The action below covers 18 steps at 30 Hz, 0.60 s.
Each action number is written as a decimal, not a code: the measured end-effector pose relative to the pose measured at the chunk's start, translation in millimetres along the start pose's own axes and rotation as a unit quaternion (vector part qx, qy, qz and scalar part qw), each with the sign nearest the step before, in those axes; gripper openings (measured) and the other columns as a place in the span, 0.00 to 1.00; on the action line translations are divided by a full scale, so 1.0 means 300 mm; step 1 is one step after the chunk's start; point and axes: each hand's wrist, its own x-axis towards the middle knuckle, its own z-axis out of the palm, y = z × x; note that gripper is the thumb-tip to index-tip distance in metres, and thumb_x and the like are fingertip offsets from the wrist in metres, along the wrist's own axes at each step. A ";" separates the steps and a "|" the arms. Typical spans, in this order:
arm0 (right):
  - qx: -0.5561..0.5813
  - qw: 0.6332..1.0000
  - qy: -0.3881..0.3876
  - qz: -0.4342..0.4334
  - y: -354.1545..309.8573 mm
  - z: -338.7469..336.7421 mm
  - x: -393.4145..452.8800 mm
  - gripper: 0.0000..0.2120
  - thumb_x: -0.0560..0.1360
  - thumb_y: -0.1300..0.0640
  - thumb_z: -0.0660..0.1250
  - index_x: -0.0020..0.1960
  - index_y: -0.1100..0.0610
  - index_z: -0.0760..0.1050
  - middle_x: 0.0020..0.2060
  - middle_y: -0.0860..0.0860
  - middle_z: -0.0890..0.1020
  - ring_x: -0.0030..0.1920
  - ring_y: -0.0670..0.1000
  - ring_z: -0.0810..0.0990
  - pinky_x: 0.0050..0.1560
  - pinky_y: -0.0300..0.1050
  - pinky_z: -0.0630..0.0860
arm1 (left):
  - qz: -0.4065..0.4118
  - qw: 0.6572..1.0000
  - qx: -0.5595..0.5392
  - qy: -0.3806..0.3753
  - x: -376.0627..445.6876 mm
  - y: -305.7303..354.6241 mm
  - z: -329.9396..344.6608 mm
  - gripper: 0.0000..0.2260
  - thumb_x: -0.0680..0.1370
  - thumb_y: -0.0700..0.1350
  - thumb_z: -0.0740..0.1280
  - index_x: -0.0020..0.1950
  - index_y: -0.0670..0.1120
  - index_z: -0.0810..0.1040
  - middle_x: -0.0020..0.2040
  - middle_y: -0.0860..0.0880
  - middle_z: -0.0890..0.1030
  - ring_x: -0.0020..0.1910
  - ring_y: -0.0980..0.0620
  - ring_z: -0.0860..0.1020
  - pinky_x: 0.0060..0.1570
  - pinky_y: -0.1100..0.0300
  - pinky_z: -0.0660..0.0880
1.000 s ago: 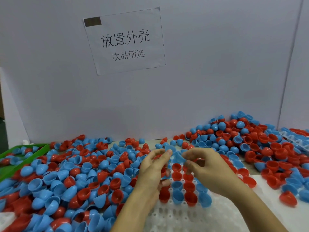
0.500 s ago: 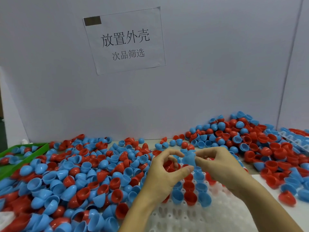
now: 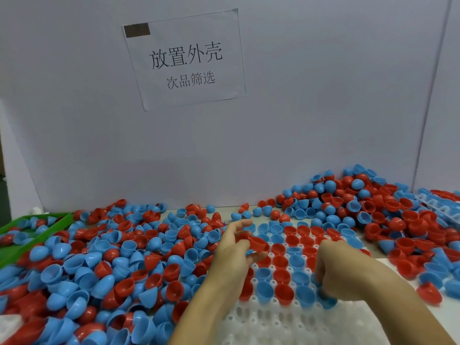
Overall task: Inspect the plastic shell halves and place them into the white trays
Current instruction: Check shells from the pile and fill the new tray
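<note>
1. pale grey partition walls (image 3: pixel 323 95) close off the bench on the far side, with a paper sign (image 3: pixel 185 58) in printed characters stuck up.
2. loose red and blue shell halves (image 3: pixel 112 257) cover the bench top, piled higher in the far right corner (image 3: pixel 361 195).
3. green bin (image 3: pixel 29 235) sits at far left.
4. white tray (image 3: pixel 273 324) lies near centre, its far rows filled.
5. left hand (image 3: pixel 234 252) pinches a red shell half (image 3: pixel 257 242) above the tray.
6. right hand (image 3: pixel 341 272) curls down at a blue shell half (image 3: pixel 327 301) in the tray; actual grip unclear.
</note>
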 end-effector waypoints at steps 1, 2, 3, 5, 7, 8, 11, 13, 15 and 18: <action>-0.001 1.000 -0.006 -0.003 0.004 -0.003 0.000 0.06 0.76 0.61 0.71 0.50 0.53 0.77 0.47 0.49 0.82 0.48 0.48 0.80 0.51 0.40 0.81 | 0.003 1.000 0.005 -0.002 -0.001 -0.004 -0.002 0.15 0.84 0.34 0.60 0.60 0.53 0.77 0.60 0.47 0.77 0.45 0.53 0.86 0.46 0.58 0.82; -0.002 1.000 -0.014 -0.008 0.011 -0.006 -0.001 0.06 0.76 0.60 0.71 0.52 0.54 0.79 0.48 0.49 0.82 0.49 0.48 0.80 0.51 0.39 0.81 | 0.011 1.000 0.012 -0.009 -0.004 -0.009 -0.004 0.14 0.83 0.35 0.63 0.61 0.54 0.76 0.60 0.48 0.78 0.46 0.54 0.86 0.46 0.59 0.82; -0.002 1.000 -0.020 -0.011 0.019 -0.010 -0.004 0.08 0.76 0.60 0.70 0.54 0.54 0.81 0.50 0.48 0.83 0.49 0.47 0.80 0.50 0.38 0.81 | 0.020 0.999 0.020 -0.017 -0.007 -0.012 -0.007 0.15 0.81 0.36 0.66 0.61 0.54 0.75 0.59 0.49 0.79 0.47 0.55 0.86 0.46 0.60 0.82; 0.016 0.999 0.002 -0.029 0.038 -0.017 -0.003 0.09 0.78 0.60 0.69 0.56 0.51 0.82 0.52 0.46 0.83 0.49 0.44 0.80 0.46 0.35 0.79 | 0.042 0.998 0.037 -0.026 -0.013 -0.015 -0.009 0.17 0.78 0.38 0.72 0.61 0.55 0.74 0.57 0.51 0.81 0.48 0.59 0.85 0.44 0.64 0.81; 0.075 0.990 0.105 -0.061 0.043 -0.026 0.007 0.08 0.79 0.58 0.67 0.54 0.50 0.83 0.50 0.43 0.83 0.46 0.43 0.81 0.45 0.36 0.81 | 0.061 0.996 0.059 -0.026 -0.020 -0.008 -0.007 0.20 0.72 0.43 0.78 0.59 0.56 0.76 0.55 0.54 0.82 0.48 0.63 0.83 0.42 0.68 0.79; 0.131 0.975 0.163 -0.079 0.036 -0.026 0.013 0.07 0.79 0.56 0.67 0.52 0.49 0.83 0.46 0.43 0.84 0.42 0.43 0.82 0.41 0.36 0.81 | 0.069 0.995 0.070 -0.024 -0.025 -0.002 -0.005 0.21 0.69 0.47 0.80 0.58 0.56 0.77 0.55 0.55 0.82 0.49 0.63 0.83 0.42 0.68 0.79; 0.282 0.933 0.172 -0.139 -0.039 -0.014 0.010 0.10 0.78 0.46 0.67 0.43 0.49 0.83 0.31 0.46 0.83 0.30 0.50 0.79 0.30 0.37 0.78 | 0.095 0.989 0.116 -0.017 -0.029 0.002 -0.006 0.22 0.62 0.54 0.80 0.53 0.61 0.78 0.51 0.59 0.82 0.51 0.58 0.83 0.46 0.65 0.80; 0.276 0.942 0.107 -0.155 -0.085 0.009 0.008 0.16 0.77 0.43 0.66 0.39 0.51 0.84 0.29 0.49 0.81 0.26 0.45 0.73 0.26 0.33 0.71 | 0.127 0.979 0.154 -0.034 -0.030 -0.001 -0.003 0.20 0.66 0.49 0.82 0.50 0.63 0.77 0.49 0.61 0.81 0.50 0.60 0.81 0.46 0.64 0.81; 0.268 0.950 0.075 -0.141 -0.096 0.021 0.009 0.15 0.77 0.44 0.67 0.39 0.51 0.85 0.33 0.51 0.84 0.27 0.42 0.74 0.28 0.32 0.70 | 0.151 0.966 0.201 -0.057 -0.032 -0.002 0.001 0.22 0.69 0.42 0.81 0.50 0.64 0.75 0.48 0.63 0.80 0.50 0.63 0.79 0.45 0.66 0.80; 0.315 0.942 0.048 -0.106 -0.081 0.013 0.008 0.07 0.76 0.51 0.71 0.41 0.50 0.85 0.34 0.46 0.85 0.36 0.44 0.81 0.32 0.32 0.74 | 0.162 0.950 0.246 -0.102 -0.040 0.000 0.011 0.23 0.68 0.40 0.81 0.51 0.62 0.75 0.48 0.65 0.78 0.51 0.67 0.77 0.46 0.70 0.78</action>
